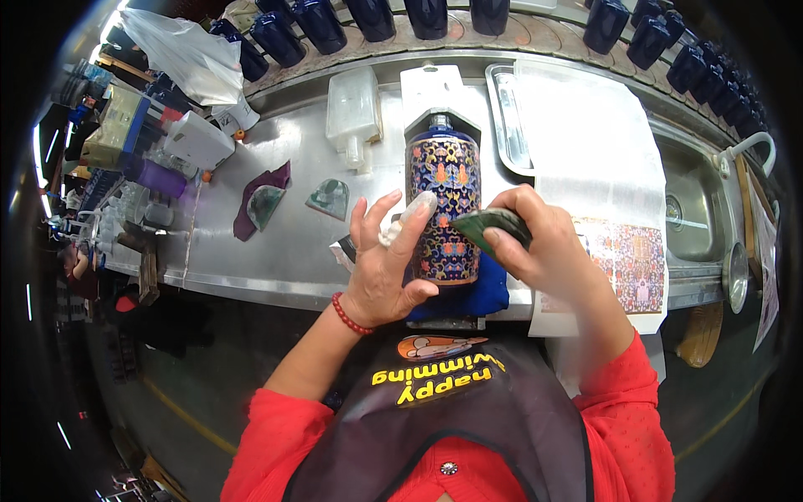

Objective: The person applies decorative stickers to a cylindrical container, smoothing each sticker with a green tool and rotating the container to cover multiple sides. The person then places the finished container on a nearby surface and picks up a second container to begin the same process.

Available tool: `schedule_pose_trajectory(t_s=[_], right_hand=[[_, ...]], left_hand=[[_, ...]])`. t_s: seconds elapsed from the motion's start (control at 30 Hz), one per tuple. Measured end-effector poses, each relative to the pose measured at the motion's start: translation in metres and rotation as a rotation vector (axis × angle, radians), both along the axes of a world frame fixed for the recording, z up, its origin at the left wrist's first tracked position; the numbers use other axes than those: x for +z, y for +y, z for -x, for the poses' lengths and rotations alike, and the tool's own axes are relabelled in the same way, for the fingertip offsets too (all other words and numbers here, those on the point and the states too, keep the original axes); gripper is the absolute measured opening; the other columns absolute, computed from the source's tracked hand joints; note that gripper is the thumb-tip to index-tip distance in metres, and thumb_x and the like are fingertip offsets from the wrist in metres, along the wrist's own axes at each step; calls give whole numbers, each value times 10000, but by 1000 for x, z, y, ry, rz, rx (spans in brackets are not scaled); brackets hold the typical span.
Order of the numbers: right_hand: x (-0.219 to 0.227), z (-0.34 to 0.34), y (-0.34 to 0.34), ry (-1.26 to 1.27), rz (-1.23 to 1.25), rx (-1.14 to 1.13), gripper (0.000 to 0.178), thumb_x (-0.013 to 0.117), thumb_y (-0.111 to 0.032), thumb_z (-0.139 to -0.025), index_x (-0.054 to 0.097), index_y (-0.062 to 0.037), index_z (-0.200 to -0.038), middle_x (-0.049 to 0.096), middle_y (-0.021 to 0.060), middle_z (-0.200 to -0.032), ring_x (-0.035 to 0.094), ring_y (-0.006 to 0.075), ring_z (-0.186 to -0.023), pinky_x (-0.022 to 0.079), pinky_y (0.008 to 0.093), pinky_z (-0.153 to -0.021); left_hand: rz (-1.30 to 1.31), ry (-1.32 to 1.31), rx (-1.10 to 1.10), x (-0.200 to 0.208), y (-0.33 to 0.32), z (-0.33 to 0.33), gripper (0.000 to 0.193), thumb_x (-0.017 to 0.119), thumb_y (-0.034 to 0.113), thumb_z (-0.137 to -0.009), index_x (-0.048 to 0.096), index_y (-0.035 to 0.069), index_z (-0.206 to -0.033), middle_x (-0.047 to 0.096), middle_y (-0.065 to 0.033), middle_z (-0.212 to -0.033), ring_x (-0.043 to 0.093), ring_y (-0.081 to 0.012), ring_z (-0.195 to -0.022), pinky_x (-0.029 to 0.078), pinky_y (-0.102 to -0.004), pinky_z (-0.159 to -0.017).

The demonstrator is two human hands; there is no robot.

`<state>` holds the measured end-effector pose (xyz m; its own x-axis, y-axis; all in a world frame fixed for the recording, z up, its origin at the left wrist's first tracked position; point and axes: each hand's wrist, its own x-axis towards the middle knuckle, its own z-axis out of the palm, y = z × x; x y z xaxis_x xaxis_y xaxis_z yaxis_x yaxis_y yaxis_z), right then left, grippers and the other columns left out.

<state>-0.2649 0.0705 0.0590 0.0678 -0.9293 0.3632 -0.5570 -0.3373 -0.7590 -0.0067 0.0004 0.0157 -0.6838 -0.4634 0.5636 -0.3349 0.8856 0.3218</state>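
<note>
A dark blue bottle (443, 192) wrapped in a bright floral pattern lies on its side on the steel counter (276, 251), neck pointing away from me, resting on a blue cloth (468, 297). My left hand (386, 259) steadies its left side, fingers spread, one fingertip wrapped in white. My right hand (535, 238) grips a dark green flat scraper (489, 226) and presses it against the bottle's right side.
A white sheet with patterned decals (623, 259) lies to the right, beside a steel tray (506, 117) and a sink (694, 209). Two more green scrapers (330, 198) and a purple cloth (251, 201) lie left. Several dark blue bottles (372, 17) line the back shelf.
</note>
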Motion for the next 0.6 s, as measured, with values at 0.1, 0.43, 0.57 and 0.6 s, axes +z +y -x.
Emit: schedule_pose_trajectory(t_s=[0.1, 0.43, 0.57, 0.6], right_hand=[[3, 6, -28, -104, -45, -46, 241, 720, -138, -939, 619, -5, -1112, 705, 126, -875, 694, 211, -736, 551, 323, -684], [-11, 5, -25, -125, -33, -321, 307, 607, -9, -973, 585, -2, -1279, 722, 174, -993, 719, 280, -857, 571, 350, -780], [-19, -3, -31, 228, 248, -162, 688, 523, 167, -807, 502, 0, -1474, 547, 295, -1414, 551, 461, -1274, 471, 475, -1083], [-21, -6, -33, 241, 232, -154, 704, 526, 170, -794, 502, -2, -1476, 545, 296, -1416, 553, 461, -1274, 474, 472, -1081]], left_hand=[[23, -37, -22, 10, -30, 7, 808, 361, 691, -1030, 480, 64, -1526, 620, -108, -1437, 375, -363, -1444, 67, -567, -1236], [54, -6, -112, 24, -81, 26, 690, 363, 620, -1066, 542, 123, -1509, 709, -85, -1295, 435, -311, -1409, 59, -568, -1234], [-11, 82, 7, 20, -75, 28, 712, 372, 631, -1057, 645, 75, -1408, 690, -124, -1318, 458, -341, -1339, 117, -564, -1224], [2, 69, 11, 19, -74, 29, 711, 374, 631, -1056, 644, 76, -1409, 684, -124, -1328, 456, -338, -1342, 116, -564, -1224]])
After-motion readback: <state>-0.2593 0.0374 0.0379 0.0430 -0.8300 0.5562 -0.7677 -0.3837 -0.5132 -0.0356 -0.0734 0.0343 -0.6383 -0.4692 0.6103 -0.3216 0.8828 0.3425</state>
